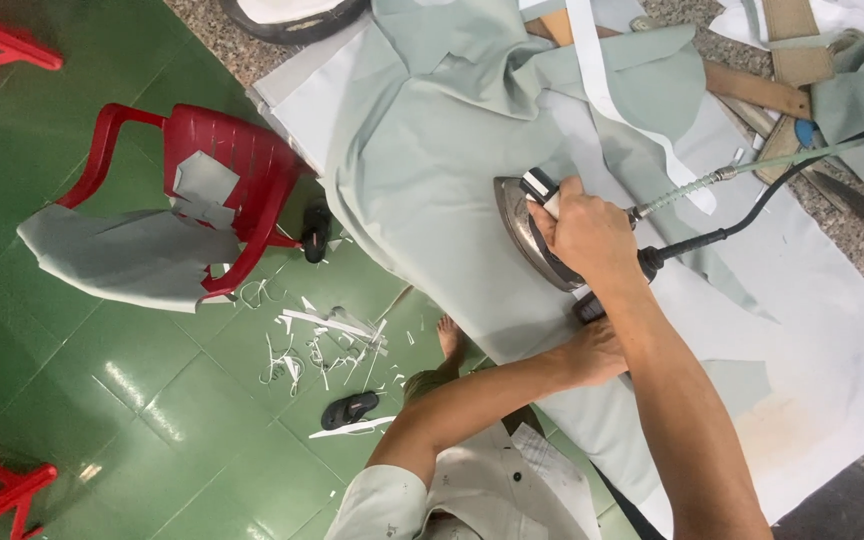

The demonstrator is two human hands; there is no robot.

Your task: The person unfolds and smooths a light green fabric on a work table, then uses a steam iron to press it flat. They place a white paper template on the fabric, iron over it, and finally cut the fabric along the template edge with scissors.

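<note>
— On the white-covered ironing table point(832, 330), where does your iron sit right now?

— Your right hand point(587, 235) has it. Your fingers are wrapped tight around the handle of the iron point(532, 235), and its metal soleplate lies flat on the pale green fabric point(432, 150), pointing toward the far-left part of the cloth. A black cord point(752, 215) and a pale braided hose point(752, 165) run from the back of the iron off toward the right edge.

— And your other hand?

— Your left hand point(597, 350) lies on the fabric just behind the iron, near the table's near edge, under your right forearm. You cannot tell from this view whether its fingers are pinching the cloth or only pressing on it; your right arm hides them.

— What lies about you?

— Off to your left a red plastic chair point(232, 165) stands on the green tiled floor point(102, 400), with cut pieces of grey-green cloth point(122, 255) draped over its seat and arm. White scraps point(322, 345) are scattered on the tiles near your bare foot point(450, 340), and a dark sandal point(349, 410) lies just beside them. A white strip point(612, 95) crosses the fabric beyond the iron, and wooden pieces point(762, 90) lie at the far end of the table.
</note>
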